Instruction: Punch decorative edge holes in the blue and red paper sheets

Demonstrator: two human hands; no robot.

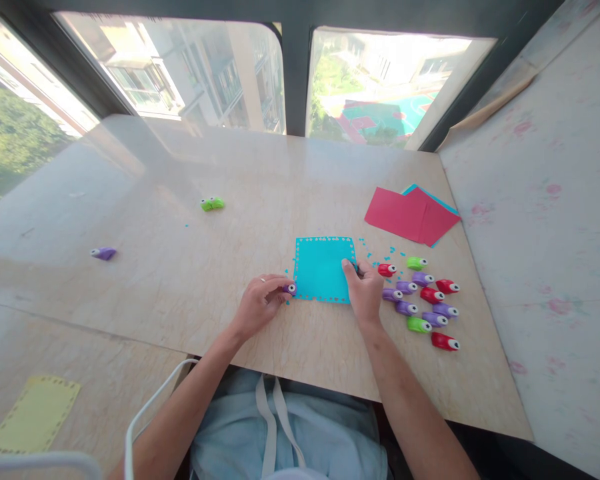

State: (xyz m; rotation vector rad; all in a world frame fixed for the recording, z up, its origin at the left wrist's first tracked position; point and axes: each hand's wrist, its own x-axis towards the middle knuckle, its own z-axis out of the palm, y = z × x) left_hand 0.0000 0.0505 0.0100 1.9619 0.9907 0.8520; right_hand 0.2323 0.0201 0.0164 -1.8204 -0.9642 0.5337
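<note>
A blue sheet of paper (324, 270) lies in front of me, with small cut-out shapes along its edges. My right hand (365, 287) pinches its right side, thumb on top. At the lower left corner of the sheet, my left hand (263, 301) has its fingers closed round a small purple craft punch (290, 289). Whether the paper sits inside the punch's slot is too small to tell. Tiny blue paper bits (391, 250) are scattered to the right of the sheet, and a few lie by its left edge.
Several red, purple and green punches (433, 295) stand on the right. Red and blue paper sheets (403, 213) lie behind them. A green punch (213, 205) and another purple punch (103, 253) lie left. A punched yellow sheet (37, 410) and white cable (147, 407) are at lower left.
</note>
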